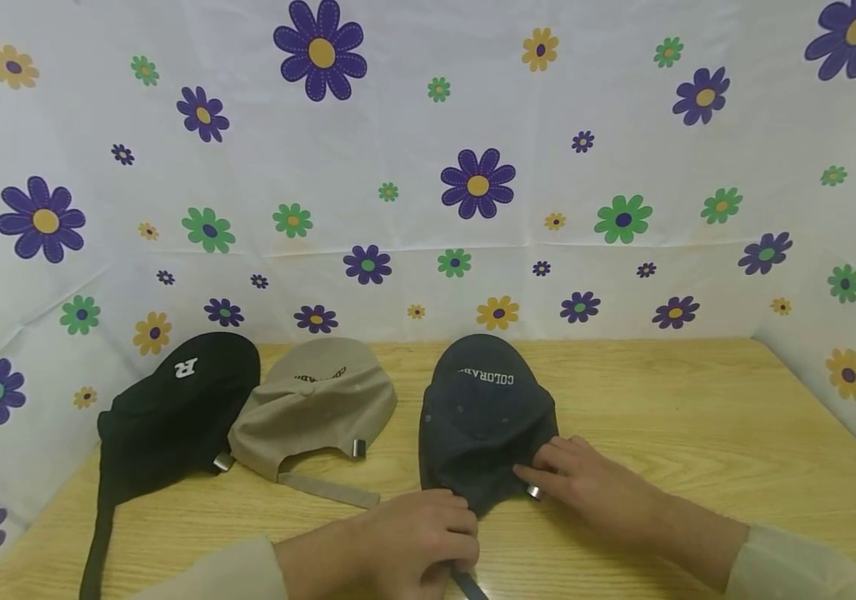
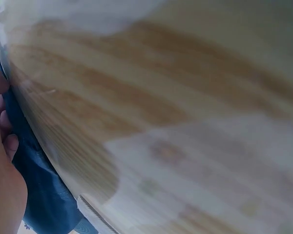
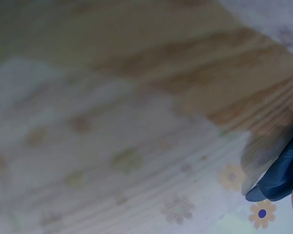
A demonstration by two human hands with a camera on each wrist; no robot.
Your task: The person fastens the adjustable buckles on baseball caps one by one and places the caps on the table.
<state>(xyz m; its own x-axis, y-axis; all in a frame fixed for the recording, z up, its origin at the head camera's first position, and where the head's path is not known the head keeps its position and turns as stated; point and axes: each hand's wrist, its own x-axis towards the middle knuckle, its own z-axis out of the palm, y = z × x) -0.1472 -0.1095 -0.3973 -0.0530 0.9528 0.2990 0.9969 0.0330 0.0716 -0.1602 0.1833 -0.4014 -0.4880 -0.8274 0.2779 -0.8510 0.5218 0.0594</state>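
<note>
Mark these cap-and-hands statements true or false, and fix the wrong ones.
1. The left hand and right hand both touch the navy cap. True.
2. The beige cap lies between the navy cap and the black cap. True.
3. The black cap reads COLORADO. False: it bears a white R.
4. The beige cap is fastened at the back. False: its strap lies loose.
5. The navy cap's buckle is beside the right hand. True.

Head view: from my head, facing forward and down across the tabletop [image 1: 660,417]; wrist views: close over its surface, sharing the blue cap [image 1: 483,421] at their edges.
</note>
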